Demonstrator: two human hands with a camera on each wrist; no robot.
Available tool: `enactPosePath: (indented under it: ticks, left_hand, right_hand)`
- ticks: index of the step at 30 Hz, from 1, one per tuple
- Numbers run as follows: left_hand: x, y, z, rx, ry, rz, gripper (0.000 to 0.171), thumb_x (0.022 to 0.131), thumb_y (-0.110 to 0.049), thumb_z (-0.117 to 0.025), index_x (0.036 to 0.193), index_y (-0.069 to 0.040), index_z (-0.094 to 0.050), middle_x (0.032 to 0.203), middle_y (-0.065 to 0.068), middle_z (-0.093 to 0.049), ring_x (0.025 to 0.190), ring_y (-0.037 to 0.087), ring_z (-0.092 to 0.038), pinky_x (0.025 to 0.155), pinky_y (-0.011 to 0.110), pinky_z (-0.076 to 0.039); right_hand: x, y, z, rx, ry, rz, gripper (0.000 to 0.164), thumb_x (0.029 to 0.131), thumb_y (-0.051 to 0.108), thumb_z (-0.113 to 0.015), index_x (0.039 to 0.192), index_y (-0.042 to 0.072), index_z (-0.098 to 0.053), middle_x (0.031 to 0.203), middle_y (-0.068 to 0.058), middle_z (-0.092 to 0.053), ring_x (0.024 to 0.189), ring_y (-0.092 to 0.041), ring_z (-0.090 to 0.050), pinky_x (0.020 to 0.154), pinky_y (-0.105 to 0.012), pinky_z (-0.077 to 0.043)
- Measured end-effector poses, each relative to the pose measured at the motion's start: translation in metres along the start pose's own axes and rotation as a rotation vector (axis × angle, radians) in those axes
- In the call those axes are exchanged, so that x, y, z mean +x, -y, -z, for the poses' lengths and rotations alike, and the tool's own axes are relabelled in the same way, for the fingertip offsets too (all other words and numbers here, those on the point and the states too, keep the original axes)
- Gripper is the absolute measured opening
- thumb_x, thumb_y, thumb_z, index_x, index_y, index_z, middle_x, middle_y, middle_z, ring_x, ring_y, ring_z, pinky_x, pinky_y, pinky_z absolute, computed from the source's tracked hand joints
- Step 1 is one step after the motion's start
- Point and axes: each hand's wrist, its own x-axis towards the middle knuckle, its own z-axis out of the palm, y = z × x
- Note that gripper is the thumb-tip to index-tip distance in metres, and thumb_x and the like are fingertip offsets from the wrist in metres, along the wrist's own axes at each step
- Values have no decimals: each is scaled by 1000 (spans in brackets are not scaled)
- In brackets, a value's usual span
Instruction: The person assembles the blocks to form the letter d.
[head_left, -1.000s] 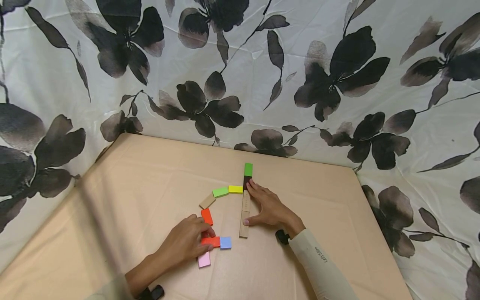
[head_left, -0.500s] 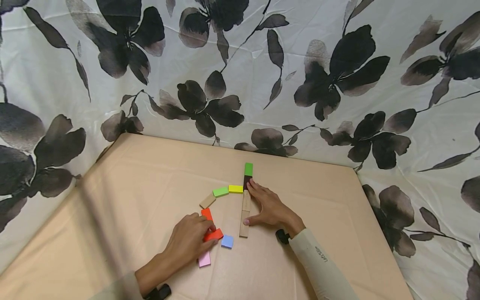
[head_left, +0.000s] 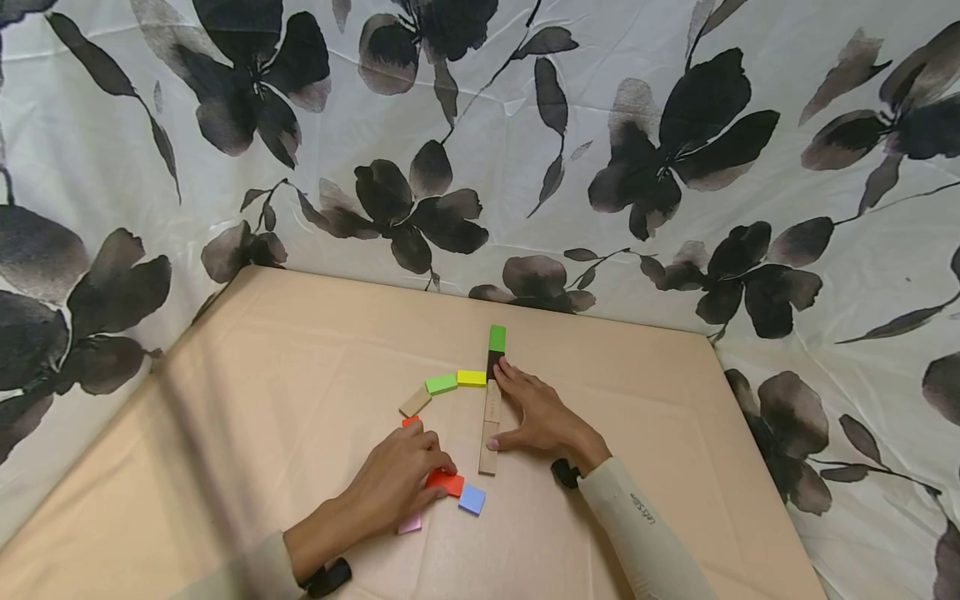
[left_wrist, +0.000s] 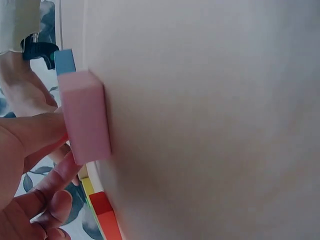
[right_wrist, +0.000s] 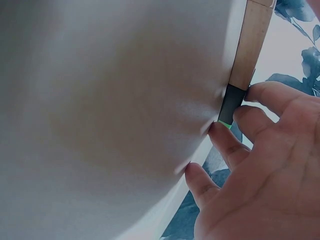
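Note:
In the head view my left hand [head_left: 397, 475] pinches a red block [head_left: 447, 483] between thumb and fingers. A blue block [head_left: 472, 498] touches its right end. Partly under that hand lies a pink block [head_left: 410, 523], large in the left wrist view. My right hand [head_left: 543, 417] rests beside a straight column of blocks, its fingers spread. Its fingertips touch the black block [head_left: 495, 364], while the thumb lies against the lower plain wooden block [head_left: 489, 458]. Another plain wooden block [head_left: 492, 402] sits between these two, and a green block [head_left: 497, 337] tops the column.
Left of the column, a yellow block [head_left: 472, 378], a light green block [head_left: 441, 383], a tilted wooden block [head_left: 415, 403] and a second red block [head_left: 410, 422], mostly hidden by my left hand, form an arc. A floral cloth [head_left: 540, 167] hangs behind the tan table [head_left: 637, 375].
My left hand has moved right with the red block. The blue block has shifted right and slightly toward me, and turned. The right hand has stayed in place.

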Motion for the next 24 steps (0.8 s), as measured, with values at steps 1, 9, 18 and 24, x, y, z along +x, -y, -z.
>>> enactPosePath:
  ticks: [1,9,18,24]
  left_hand:
    - [2,1,0,3,5,-4,23,75,-37,-95,91,-27,-84,82,-11,-64,82,9,-41,74,23,-41]
    - [16,11,6,-31,35,27,23,75,-33,-96,93,-24,-84,88,-9,-70,84,10,-45,75,26,-41]
    - [23,34,14,-162,119,65,29,66,-30,-100,90,-27,-83,93,-8,-60,88,10,-38,77,28,-35]
    - [24,41,11,-179,158,37,24,70,-29,-99,88,-28,-83,91,-6,-60,88,11,-38,78,29,-34]
  right_hand:
    - [0,0,0,0,-1,-2,125,79,55,-90,171,15,-16,181,-2,-7,167,-35,-13,129,-65,-17]
    - [0,1,-1,1,-3,-6,124,79,55,-90,171,15,-17,181,-3,-8,167,-36,-13,129,-66,-17]
    - [1,0,0,3,1,-19,125,78,55,-90,171,16,-17,181,-1,-7,167,-35,-13,130,-65,-16]
    - [2,-1,-1,-3,3,-18,125,79,56,-90,171,17,-16,181,-1,-7,167,-35,-13,130,-65,-16]
